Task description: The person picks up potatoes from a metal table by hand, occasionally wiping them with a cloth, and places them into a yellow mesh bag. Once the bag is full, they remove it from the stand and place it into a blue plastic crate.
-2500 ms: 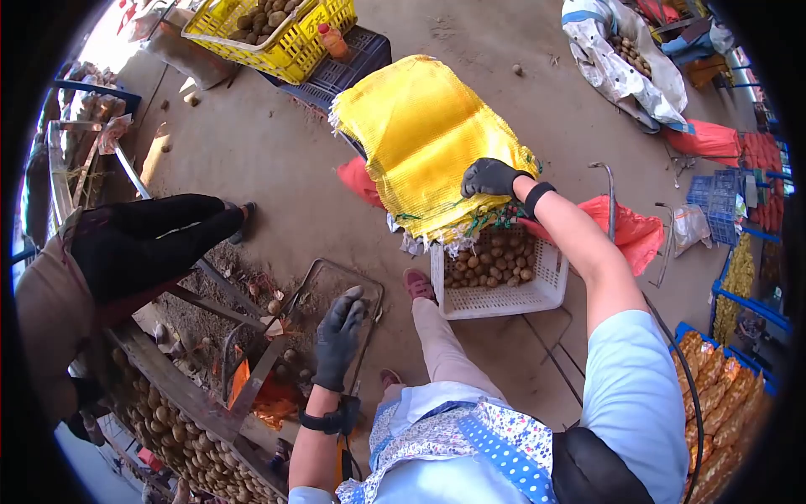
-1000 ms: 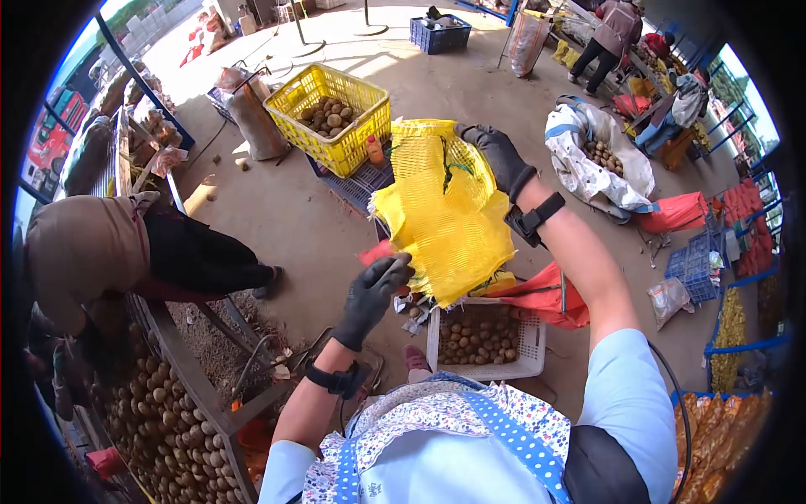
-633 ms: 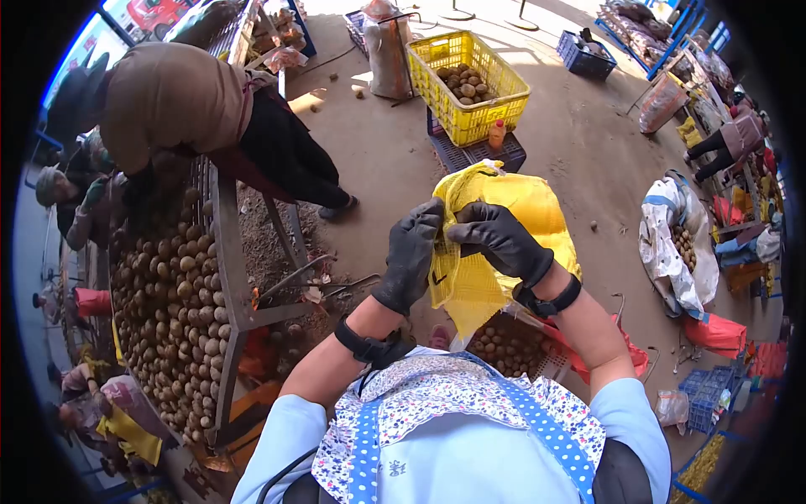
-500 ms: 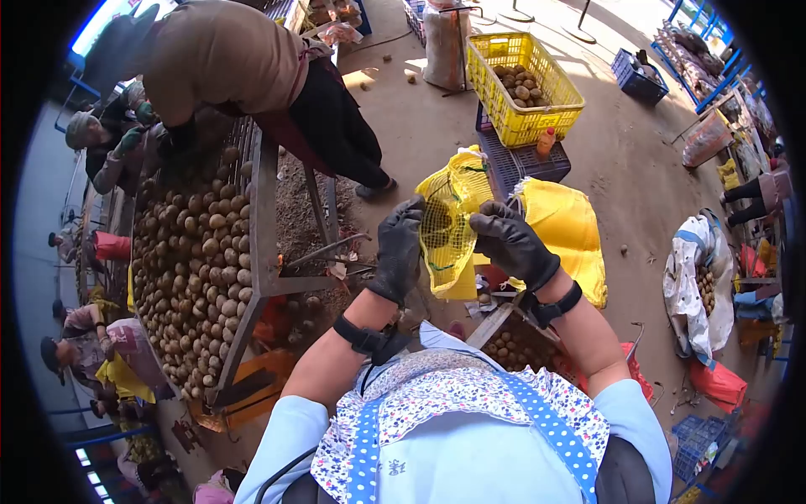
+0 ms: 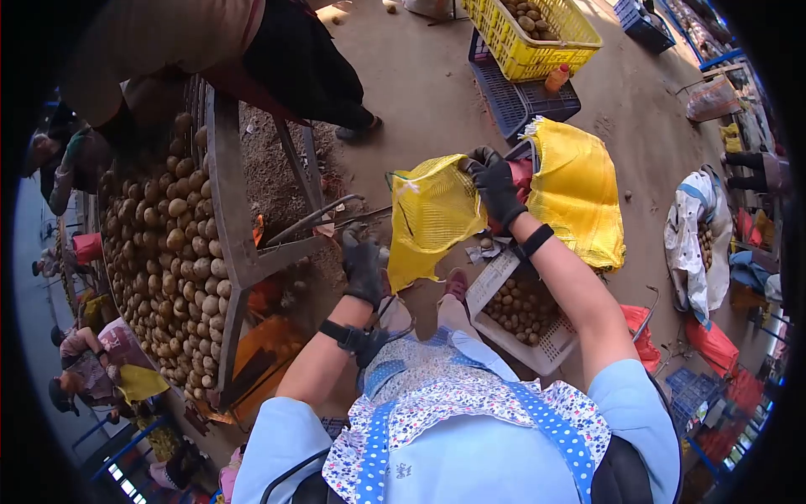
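Note:
A yellow mesh bag (image 5: 432,214) hangs limp in front of me, its upper right edge pinched in my gloved right hand (image 5: 495,189). My left hand (image 5: 363,267), in a dark glove, is down to the left of the bag and apart from it. Its fingers look loosely apart, with nothing plainly in them, though they are a little blurred. A stack of yellow bags (image 5: 578,197) lies just right of my right hand. Below it, a white crate (image 5: 547,359) holds round brown potatoes (image 5: 516,311).
A slatted sorting table (image 5: 231,193) heaped with potatoes (image 5: 172,260) stands at left, a metal bar (image 5: 315,220) jutting towards me. A co-worker (image 5: 294,67) leans over it. Ahead, a yellow crate (image 5: 537,63) of potatoes rests on a dark crate (image 5: 525,105) beside a bottle (image 5: 557,78).
My left hand has let go of the mesh bag and moved down and left. The bag now hangs from my right hand, which has risen slightly. The view has tilted downward.

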A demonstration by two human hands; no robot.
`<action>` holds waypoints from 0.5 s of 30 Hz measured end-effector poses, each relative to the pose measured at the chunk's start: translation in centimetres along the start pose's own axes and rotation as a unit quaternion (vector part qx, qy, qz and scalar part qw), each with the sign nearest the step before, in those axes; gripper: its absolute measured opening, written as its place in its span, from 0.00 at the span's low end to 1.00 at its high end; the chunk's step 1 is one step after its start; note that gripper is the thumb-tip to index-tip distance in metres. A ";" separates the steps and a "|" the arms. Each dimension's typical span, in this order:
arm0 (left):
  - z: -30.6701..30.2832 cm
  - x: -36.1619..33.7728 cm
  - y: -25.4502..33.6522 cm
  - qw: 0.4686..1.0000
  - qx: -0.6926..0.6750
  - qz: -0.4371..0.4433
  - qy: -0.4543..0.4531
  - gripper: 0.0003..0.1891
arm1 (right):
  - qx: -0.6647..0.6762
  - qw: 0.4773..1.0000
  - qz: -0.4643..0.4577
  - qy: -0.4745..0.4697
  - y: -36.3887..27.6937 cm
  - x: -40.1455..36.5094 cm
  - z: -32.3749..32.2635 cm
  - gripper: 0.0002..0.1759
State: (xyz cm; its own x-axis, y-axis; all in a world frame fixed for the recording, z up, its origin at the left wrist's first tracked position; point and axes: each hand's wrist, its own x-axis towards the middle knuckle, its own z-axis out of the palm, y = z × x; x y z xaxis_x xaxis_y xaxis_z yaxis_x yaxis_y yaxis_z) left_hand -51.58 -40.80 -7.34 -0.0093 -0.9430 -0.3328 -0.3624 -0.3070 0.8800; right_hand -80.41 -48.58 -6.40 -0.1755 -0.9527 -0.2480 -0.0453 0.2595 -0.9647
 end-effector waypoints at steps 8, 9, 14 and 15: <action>-3.4 2.2 12.2 0.914 0.348 0.154 -0.142 0.43 | -0.312 0.790 -0.446 -0.283 -2.3 -3.1 7.8 0.16; -3.2 3.0 8.6 0.903 0.360 0.161 -0.172 0.32 | -0.070 0.945 -0.178 -0.265 8.4 -1.3 7.6 0.17; -4.3 1.3 -0.2 0.886 0.460 0.058 -0.019 0.07 | -0.303 0.831 -0.271 -0.380 -0.3 -4.4 14.5 0.23; -5.1 1.2 -1.5 0.878 0.473 0.053 0.048 0.06 | -0.344 0.827 -0.176 -0.408 -1.2 -4.9 16.1 0.26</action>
State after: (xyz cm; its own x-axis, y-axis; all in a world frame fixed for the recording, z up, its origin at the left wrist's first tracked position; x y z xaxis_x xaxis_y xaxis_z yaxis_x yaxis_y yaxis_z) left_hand -46.28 -42.14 -7.33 -0.0270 -0.9804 -0.1953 -0.9770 -0.0155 0.2127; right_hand -63.69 -46.79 -5.49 0.6778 -0.7045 -0.2106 -0.5503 -0.2961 -0.7807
